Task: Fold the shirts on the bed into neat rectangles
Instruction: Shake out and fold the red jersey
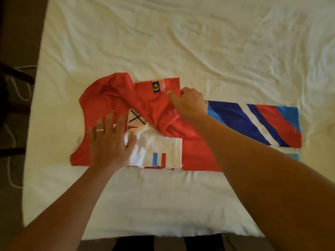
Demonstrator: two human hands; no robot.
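Note:
A red shirt (101,98) with blue, white and red stripes at its right end lies sideways on the white bed (199,42). Its red sleeve (157,98), bearing a small flag patch, is folded over the body. My right hand (188,104) pinches that sleeve's edge near the patch. My left hand (110,142) presses flat, fingers spread, on the shirt's left part beside a white sleeve (159,147) that carries blue and red bars. A ring shows on one left finger.
The bed's left edge runs beside a dark floor where a white cable (10,91) loops around dark furniture legs. The near edge of the bed lies just below my forearms. Wrinkled sheet stretches behind the shirt.

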